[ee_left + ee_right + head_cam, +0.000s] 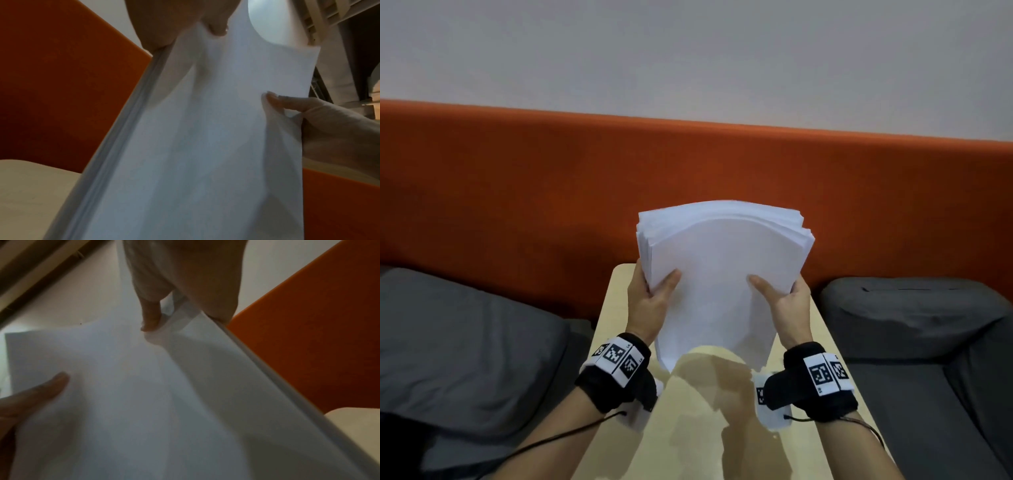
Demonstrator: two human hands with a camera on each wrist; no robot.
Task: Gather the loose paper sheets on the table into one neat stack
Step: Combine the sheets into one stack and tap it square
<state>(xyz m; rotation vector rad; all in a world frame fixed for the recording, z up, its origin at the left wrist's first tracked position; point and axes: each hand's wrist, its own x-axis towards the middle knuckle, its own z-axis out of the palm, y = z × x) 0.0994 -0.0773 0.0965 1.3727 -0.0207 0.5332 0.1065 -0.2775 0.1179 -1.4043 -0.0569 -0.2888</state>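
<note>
Paper stack at centre frame in the head view, held upright above the desk, bottom edge near the desk surface but contact hidden by a blur patch low in the frame. Left hand grips the stack's left side, thumb on the near face, fingers wrapped behind. Right hand grips the right side the same way, thumb pressed on the front sheet. Both hands are closed around the paper, nothing else held.

Top edge of the stack looks fanned and uneven, sheets stepped toward the upper right. The near face bows outward between the thumbs. Left wrist view shows the layered side edge running diagonally from lower left to top centre, sheets not flush. Right wrist view shows the same on the right side of the frame.

Step, as I judge it: sheets already gathered, now squaring the stack, likely jogging it on edge. No loose sheets visible on the desk.

Next move calls for loosening the grip a little so the sheets can slide, tapping the bottom edge on the desk, then turning to tap a long edge, then laying it flat.

Orange backrest behind, grey cushions both sides.
</note>
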